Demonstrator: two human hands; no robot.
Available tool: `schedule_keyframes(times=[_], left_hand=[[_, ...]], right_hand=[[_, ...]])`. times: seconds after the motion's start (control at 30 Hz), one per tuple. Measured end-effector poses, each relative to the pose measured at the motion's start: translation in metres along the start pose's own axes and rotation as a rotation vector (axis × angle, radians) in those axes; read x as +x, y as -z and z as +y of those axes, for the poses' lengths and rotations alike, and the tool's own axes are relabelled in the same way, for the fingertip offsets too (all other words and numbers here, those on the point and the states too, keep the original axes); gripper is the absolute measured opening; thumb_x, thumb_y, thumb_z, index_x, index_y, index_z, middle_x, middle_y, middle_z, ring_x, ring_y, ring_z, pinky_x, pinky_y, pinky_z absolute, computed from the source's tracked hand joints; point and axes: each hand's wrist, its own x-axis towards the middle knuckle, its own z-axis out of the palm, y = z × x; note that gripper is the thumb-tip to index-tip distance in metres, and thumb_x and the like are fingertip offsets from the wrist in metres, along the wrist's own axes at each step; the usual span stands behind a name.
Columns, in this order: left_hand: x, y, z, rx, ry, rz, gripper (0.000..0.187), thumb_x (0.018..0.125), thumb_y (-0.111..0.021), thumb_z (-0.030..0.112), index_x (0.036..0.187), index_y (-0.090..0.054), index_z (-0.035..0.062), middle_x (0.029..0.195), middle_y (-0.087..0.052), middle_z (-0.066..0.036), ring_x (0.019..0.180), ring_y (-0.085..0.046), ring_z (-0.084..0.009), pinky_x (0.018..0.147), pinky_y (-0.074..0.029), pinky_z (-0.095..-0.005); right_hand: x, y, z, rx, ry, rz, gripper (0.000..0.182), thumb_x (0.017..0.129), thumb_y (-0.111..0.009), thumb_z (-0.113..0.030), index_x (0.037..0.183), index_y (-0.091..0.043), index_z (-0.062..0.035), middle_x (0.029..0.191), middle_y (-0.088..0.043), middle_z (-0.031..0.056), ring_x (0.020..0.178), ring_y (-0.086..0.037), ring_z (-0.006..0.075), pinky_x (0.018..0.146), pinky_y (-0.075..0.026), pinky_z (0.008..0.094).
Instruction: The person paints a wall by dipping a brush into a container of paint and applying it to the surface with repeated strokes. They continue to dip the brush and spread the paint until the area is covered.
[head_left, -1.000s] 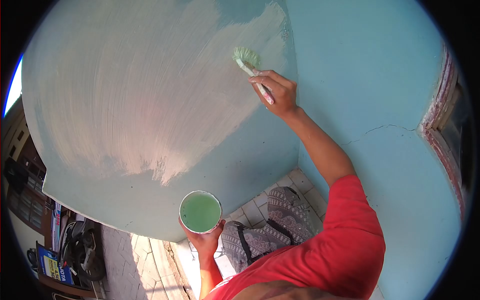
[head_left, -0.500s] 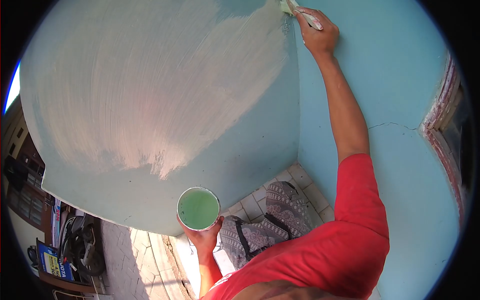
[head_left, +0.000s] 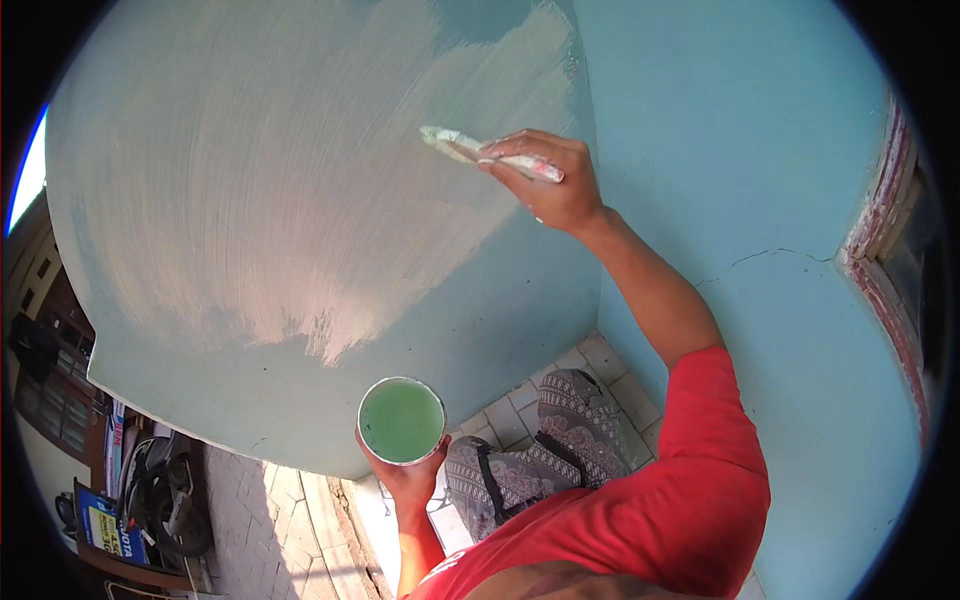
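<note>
Brush [head_left: 461,146] has swung lower, handle [head_left: 540,168] pinched in right-hand fingers [head_left: 537,138].

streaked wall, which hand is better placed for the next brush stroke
Probably the right hand: it holds the brush up in front of the streaked wall, while the left hand is holding the container of green liquid.

We see a matt wall [head_left: 480,310] with rough, streaky paint [head_left: 290,200], patterned cloth trousers [head_left: 520,470] and smooth-looking floor tiles [head_left: 630,400].
</note>
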Motion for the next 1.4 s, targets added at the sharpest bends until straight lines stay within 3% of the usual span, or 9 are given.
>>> schedule_keyframes(times=[0.2, 0.5, 0.6, 0.67, 0.73, 0.8, 0.97, 1.07, 1.4], left_hand=[[-0.003, -0.002, -0.002, -0.016, 0.052, 0.031, 0.111, 0.060, -0.096, 0.004, 0.153, -0.035, 0.0048, 0.137, -0.057, -0.014, 0.124, -0.061, -0.0260, 0.108, -0.050, -0.0430], [0.012, -0.004, 0.003, 0.027, -0.009, 0.005, 0.110, 0.060, -0.097, 0.006, 0.152, -0.036, 0.0046, 0.135, -0.058, -0.013, 0.123, -0.061, -0.0257, 0.106, -0.050, -0.0425], [0.017, -0.004, 0.008, 0.008, -0.028, -0.009, 0.111, 0.060, -0.098, 0.007, 0.152, -0.036, 0.0048, 0.134, -0.059, -0.013, 0.122, -0.061, -0.0254, 0.105, -0.051, -0.0421], [0.018, -0.005, 0.009, -0.012, -0.029, 0.002, 0.111, 0.059, -0.098, 0.007, 0.152, -0.037, 0.0051, 0.134, -0.059, -0.013, 0.122, -0.061, -0.0251, 0.105, -0.051, -0.0416], [0.015, -0.003, 0.009, -0.015, -0.024, 0.007, 0.111, 0.059, -0.098, 0.007, 0.152, -0.037, 0.0051, 0.134, -0.059, -0.013, 0.122, -0.061, -0.0251, 0.105, -0.051, -0.0418], [0.012, -0.004, 0.005, -0.024, -0.015, 0.016, 0.111, 0.059, -0.098, 0.006, 0.152, -0.037, 0.0051, 0.134, -0.058, -0.013, 0.122, -0.061, -0.0251, 0.105, -0.051, -0.0419], [0.007, 0.001, -0.001, -0.009, -0.013, 0.034, 0.110, 0.059, -0.097, 0.007, 0.151, -0.037, 0.0044, 0.135, -0.058, -0.013, 0.123, -0.060, -0.0256, 0.106, -0.050, -0.0422], [0.009, 0.002, 0.003, 0.000, 0.006, 0.038, 0.108, 0.060, -0.096, 0.007, 0.151, -0.038, 0.0042, 0.135, -0.057, -0.013, 0.123, -0.060, -0.0254, 0.106, -0.050, -0.0419], [0.024, -0.014, 0.005, -0.048, -0.034, -0.103, 0.111, 0.061, -0.099, 0.010, 0.152, -0.036, 0.0044, 0.135, -0.059, -0.014, 0.122, -0.062, -0.0258, 0.103, -0.053, -0.0429]], right_hand=[[0.152, 0.080, 0.069, -0.448, 0.199, 0.427, 0.007, 0.091, -0.079, -0.008, 0.098, -0.080, -0.0060, 0.095, -0.079, 0.0129, 0.081, -0.077, 0.0273, 0.071, -0.058, 0.0367], [0.043, -0.026, 0.005, -0.221, 0.193, -0.142, 0.011, 0.087, -0.086, -0.009, 0.097, -0.083, -0.0116, 0.091, -0.080, 0.0064, 0.077, -0.076, 0.0222, 0.066, -0.058, 0.0310], [0.067, -0.014, -0.003, 0.064, -0.137, -0.352, 0.016, 0.087, -0.089, -0.015, 0.101, -0.083, -0.0093, 0.092, -0.081, 0.0073, 0.078, -0.075, 0.0180, 0.071, -0.057, 0.0320], [0.107, 0.013, 0.030, -0.096, -0.204, -0.189, 0.007, 0.089, -0.083, -0.018, 0.096, -0.082, -0.0146, 0.090, -0.080, 0.0052, 0.077, -0.076, 0.0256, 0.064, -0.059, 0.0314], [0.148, 0.050, 0.042, -0.272, -0.433, -0.089, 0.013, 0.091, -0.084, -0.020, 0.103, -0.083, -0.0135, 0.094, -0.081, 0.0051, 0.074, -0.074, 0.0166, 0.064, -0.056, 0.0307], [0.175, 0.078, 0.070, -0.240, -0.240, 0.099, 0.007, 0.091, -0.077, -0.011, 0.096, -0.081, -0.0070, 0.091, -0.079, 0.0128, 0.080, -0.076, 0.0282, 0.069, -0.058, 0.0386], [0.183, 0.097, 0.097, -0.630, 0.185, 0.361, 0.012, 0.091, -0.077, -0.015, 0.098, -0.081, -0.0064, 0.091, -0.080, 0.0111, 0.077, -0.076, 0.0256, 0.070, -0.058, 0.0381], [0.125, 0.048, 0.099, -0.692, 0.252, 0.194, 0.010, 0.091, -0.083, -0.017, 0.101, -0.083, -0.0162, 0.096, -0.081, 0.0032, 0.073, -0.075, 0.0192, 0.061, -0.057, 0.0321], [0.061, 0.002, 0.029, 0.032, -0.067, -0.053, 0.010, 0.089, -0.085, -0.015, 0.097, -0.081, -0.0116, 0.086, -0.079, 0.0055, 0.072, -0.074, 0.0202, 0.061, -0.057, 0.0319]])
